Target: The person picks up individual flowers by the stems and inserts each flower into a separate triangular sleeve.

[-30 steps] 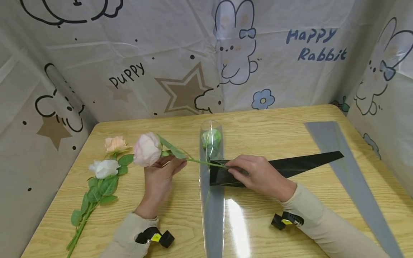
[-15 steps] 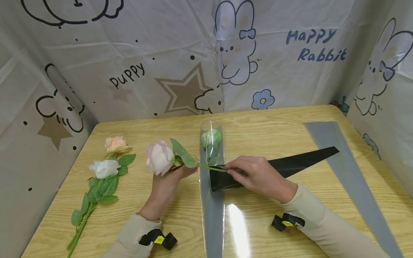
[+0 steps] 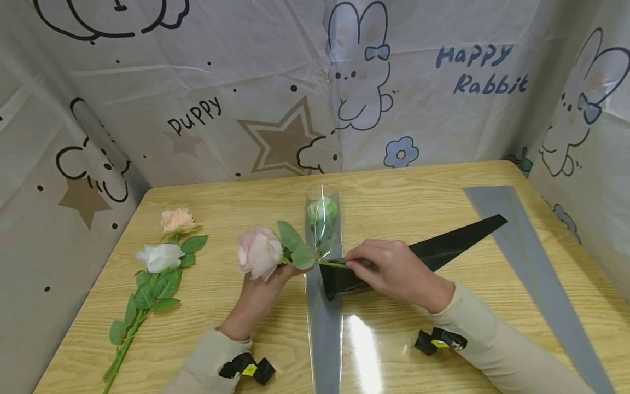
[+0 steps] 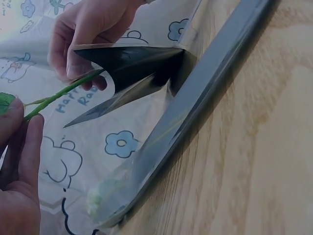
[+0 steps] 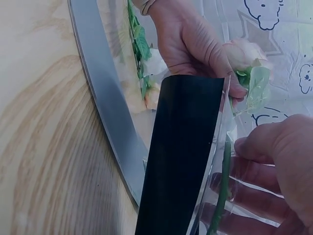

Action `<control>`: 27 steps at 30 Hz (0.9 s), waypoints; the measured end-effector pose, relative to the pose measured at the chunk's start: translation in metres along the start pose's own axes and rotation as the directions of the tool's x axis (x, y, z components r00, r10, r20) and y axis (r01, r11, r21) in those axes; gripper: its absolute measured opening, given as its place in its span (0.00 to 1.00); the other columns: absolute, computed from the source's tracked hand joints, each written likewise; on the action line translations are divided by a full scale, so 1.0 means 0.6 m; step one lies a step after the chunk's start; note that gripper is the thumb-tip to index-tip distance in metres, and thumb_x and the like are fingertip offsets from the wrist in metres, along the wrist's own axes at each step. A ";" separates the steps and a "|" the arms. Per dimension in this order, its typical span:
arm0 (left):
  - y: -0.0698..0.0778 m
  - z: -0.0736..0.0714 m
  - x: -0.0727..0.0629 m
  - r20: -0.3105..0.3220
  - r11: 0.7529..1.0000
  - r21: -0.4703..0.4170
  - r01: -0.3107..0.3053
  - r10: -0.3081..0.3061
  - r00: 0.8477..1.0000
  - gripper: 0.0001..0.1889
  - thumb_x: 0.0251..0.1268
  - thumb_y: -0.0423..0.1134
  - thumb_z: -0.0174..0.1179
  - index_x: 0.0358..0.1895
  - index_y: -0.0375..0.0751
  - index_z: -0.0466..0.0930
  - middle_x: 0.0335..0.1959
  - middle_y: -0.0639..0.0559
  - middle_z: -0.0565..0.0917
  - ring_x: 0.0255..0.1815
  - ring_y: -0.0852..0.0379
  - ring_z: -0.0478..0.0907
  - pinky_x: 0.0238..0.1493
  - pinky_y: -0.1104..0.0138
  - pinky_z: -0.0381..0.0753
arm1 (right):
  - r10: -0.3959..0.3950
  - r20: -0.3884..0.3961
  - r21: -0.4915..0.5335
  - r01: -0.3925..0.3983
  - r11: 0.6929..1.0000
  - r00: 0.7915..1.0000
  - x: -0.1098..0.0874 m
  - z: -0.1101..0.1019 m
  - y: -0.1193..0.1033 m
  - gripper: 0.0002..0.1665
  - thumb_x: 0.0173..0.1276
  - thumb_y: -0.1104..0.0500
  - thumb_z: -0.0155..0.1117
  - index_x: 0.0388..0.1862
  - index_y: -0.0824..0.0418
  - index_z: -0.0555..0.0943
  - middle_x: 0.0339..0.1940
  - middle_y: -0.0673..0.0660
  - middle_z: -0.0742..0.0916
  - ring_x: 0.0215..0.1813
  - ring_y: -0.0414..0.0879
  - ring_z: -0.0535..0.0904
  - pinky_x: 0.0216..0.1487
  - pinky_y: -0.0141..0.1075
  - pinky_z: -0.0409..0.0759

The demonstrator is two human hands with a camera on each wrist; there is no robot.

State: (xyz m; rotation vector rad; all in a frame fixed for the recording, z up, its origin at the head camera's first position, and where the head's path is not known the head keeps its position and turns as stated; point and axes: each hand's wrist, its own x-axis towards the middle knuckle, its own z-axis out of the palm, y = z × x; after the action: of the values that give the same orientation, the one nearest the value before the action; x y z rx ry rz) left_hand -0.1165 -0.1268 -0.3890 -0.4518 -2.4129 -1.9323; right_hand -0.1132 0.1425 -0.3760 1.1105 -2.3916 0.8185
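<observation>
A pale pink rose point(image 3: 259, 253) lies across my left hand point(image 3: 263, 295), which pinches its stem point(image 4: 63, 92) just behind the bloom. My right hand point(image 3: 396, 271) pinches the mouth edge of a black flower sleeve point(image 3: 458, 243) with a clear front. In the right wrist view, part of the green stem point(image 5: 226, 176) shows inside the clear side, beside the right fingers. The sleeve's mouth faces left and its narrow end points to the back right. Underneath, a grey-backed clear sleeve point(image 3: 324, 339) lies lengthwise with a green rose point(image 3: 322, 210) in it.
On the left of the wooden table point(image 3: 394, 197) lie a peach rose point(image 3: 178, 220) and a white rose point(image 3: 159, 257) with leafy stems. Another grey sleeve point(image 3: 541, 273) lies along the right side. Printed cloth point(image 3: 206, 65) surrounds the table's back and sides.
My left hand has moved right with the pink rose, bringing the bloom closer to the black sleeve's mouth. The sleeve's narrow end has swung back and left; my right hand stays nearly still.
</observation>
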 end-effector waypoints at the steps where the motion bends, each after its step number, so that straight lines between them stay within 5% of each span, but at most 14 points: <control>1: 0.000 0.001 -0.001 0.008 1.000 -0.007 0.001 -0.001 1.000 0.16 0.63 0.39 0.73 0.50 0.37 0.81 0.41 0.67 0.86 0.44 0.68 0.86 0.48 0.68 0.89 | 0.003 0.000 0.000 -0.003 1.000 1.000 0.000 -0.001 -0.001 0.06 0.66 0.65 0.73 0.41 0.58 0.88 0.36 0.50 0.92 0.33 0.33 0.86 0.33 0.25 0.86; 8: -0.001 0.004 -0.013 0.027 0.998 0.027 0.049 -0.049 0.998 0.14 0.67 0.35 0.69 0.53 0.35 0.82 0.48 0.51 0.86 0.47 0.71 0.82 0.53 0.71 0.85 | 0.033 0.002 -0.011 -0.033 0.999 0.999 0.001 -0.004 -0.005 0.05 0.67 0.65 0.72 0.40 0.58 0.88 0.35 0.51 0.93 0.32 0.33 0.85 0.33 0.26 0.86; 15: 0.001 0.008 -0.020 -0.033 0.983 0.133 -0.127 0.132 0.991 0.20 0.61 0.35 0.74 0.51 0.28 0.80 0.45 0.43 0.87 0.47 0.76 0.78 0.53 0.73 0.84 | 0.029 -0.029 -0.007 -0.029 1.000 0.999 0.004 -0.006 -0.007 0.04 0.67 0.64 0.73 0.39 0.58 0.88 0.34 0.51 0.92 0.31 0.34 0.86 0.32 0.27 0.86; 19: 0.007 0.001 -0.028 -0.069 0.963 0.254 -0.093 0.114 0.991 0.25 0.62 0.39 0.74 0.54 0.26 0.75 0.46 0.38 0.83 0.49 0.73 0.75 0.54 0.71 0.83 | 0.003 -0.080 -0.003 -0.003 1.000 0.997 0.007 -0.010 -0.006 0.03 0.65 0.65 0.74 0.38 0.60 0.88 0.32 0.52 0.92 0.31 0.36 0.87 0.32 0.26 0.87; 22: 0.010 -0.004 -0.029 -0.064 0.954 0.290 -0.082 0.105 0.992 0.19 0.63 0.35 0.72 0.51 0.27 0.77 0.44 0.39 0.84 0.47 0.71 0.76 0.51 0.70 0.84 | 0.001 -0.111 -0.004 -0.002 1.000 0.994 0.008 -0.012 -0.003 0.03 0.64 0.65 0.74 0.37 0.61 0.88 0.32 0.52 0.92 0.31 0.36 0.87 0.33 0.26 0.87; 25: 0.008 -0.005 -0.027 -0.012 0.934 0.299 -0.197 0.210 0.978 0.12 0.63 0.29 0.69 0.46 0.27 0.78 0.38 0.39 0.85 0.44 0.75 0.76 0.45 0.71 0.85 | 0.016 -0.136 -0.012 -0.018 1.000 0.991 0.008 -0.013 -0.001 0.03 0.64 0.66 0.73 0.36 0.60 0.88 0.32 0.52 0.92 0.31 0.36 0.87 0.33 0.28 0.88; 27: 0.005 -0.002 -0.024 0.031 0.905 0.282 -0.318 0.323 0.946 0.10 0.65 0.30 0.68 0.41 0.26 0.78 0.33 0.40 0.84 0.41 0.79 0.73 0.39 0.74 0.83 | 0.027 -0.150 -0.014 -0.030 0.999 0.988 0.007 -0.014 -0.001 0.03 0.64 0.66 0.73 0.36 0.60 0.88 0.32 0.52 0.93 0.31 0.36 0.87 0.33 0.29 0.88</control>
State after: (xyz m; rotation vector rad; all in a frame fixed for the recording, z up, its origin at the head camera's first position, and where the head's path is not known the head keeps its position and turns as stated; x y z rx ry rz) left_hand -0.1025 -0.1306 -0.3887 -0.7568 -2.3686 -1.4262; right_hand -0.1147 0.1451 -0.3672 0.9743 -2.2902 0.8592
